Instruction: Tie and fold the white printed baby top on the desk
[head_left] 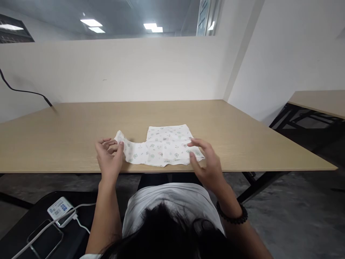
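Observation:
A white cloth garment (168,145) printed with small green and grey figures lies partly folded on the wooden table (231,144), close to its front edge. From its left side runs a narrow strip (136,151) that looks like a sleeve. My left hand (110,158) pinches the strip's outer end between thumb and fingers, raising it a little off the tabletop. At the garment's right edge, my right hand (207,163) has its thumb and fingers apart, over or just touching the cloth. Whether those fingertips press on it I cannot tell.
A white wall (140,72) borders the table's back. At the left, a black cable (27,91) reaches the tabletop. Below left, a white power bank (60,210) with a plugged-in cable rests on a black surface. Another table (320,102) stands at the right.

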